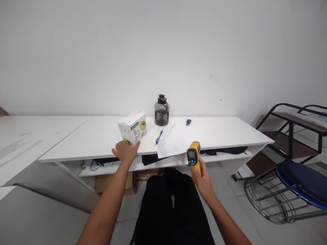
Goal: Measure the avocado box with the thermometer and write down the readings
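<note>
L hand point(125, 152) rests flat at tabletop point(76, 136) edge, released, fingertips touching white box point(133, 132) — a nudge could tip it. Paper sheet point(170, 146) overhangs edge, may slide. R hand point(203, 178) clenched on yellow IR thermometer point(193, 153), off tabletop; loose grip = drop.

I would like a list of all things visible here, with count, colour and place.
box: 1, white with green print, desk left of centre
bottle: 1, dark grey, desk back, by the wall
pen: 1, blue, desk centre
paper: 1, white, desk front edge
small object: 1, dark blue, desk, right of bottle
desk: 1, white
chair: 1, blue seat, floor, right
rack: 1, black frame, far right
thermometer: 1, yellow, held
left hand: touching box
right hand: gripping thermometer
</note>
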Tool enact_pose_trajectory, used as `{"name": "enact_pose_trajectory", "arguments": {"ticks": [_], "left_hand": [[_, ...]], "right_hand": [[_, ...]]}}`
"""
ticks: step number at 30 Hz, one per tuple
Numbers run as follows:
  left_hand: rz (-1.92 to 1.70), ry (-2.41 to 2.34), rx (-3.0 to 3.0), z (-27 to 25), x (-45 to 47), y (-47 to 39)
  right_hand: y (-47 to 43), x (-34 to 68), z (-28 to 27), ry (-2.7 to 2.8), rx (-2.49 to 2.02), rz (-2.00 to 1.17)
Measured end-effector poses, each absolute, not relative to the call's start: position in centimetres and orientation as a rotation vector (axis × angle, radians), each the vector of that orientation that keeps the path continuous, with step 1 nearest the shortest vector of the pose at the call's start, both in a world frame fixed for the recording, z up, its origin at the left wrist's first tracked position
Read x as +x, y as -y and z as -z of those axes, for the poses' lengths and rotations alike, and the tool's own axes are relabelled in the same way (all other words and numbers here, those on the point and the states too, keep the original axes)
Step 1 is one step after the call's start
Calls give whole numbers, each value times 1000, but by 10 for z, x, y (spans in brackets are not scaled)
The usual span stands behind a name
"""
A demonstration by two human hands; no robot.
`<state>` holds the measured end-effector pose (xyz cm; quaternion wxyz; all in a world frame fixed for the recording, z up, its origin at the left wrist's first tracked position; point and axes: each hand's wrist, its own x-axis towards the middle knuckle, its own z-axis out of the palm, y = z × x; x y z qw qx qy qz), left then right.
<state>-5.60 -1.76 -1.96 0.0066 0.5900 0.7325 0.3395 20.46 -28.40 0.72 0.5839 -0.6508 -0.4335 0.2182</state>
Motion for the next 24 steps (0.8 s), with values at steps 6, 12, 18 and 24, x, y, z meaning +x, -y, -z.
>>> {"name": "enact_pose_trajectory", "arguments": {"ticks": [6,12,18,24], "left_hand": [[-1072,-2355,1886,21,-55,18],[-1067,-2362,1904,23,-56,18],[-1070,-2385,1915,25,-57,19],[-1046,-2430,1925,27,-58,18]], "right_hand": [[169,290,-29,1117,-2054,-442],[103,314,-19,1048,-2407,-299],[81,314,-10,1103,-2377,-137],[72,312,2,1173,-2330,78]]}}
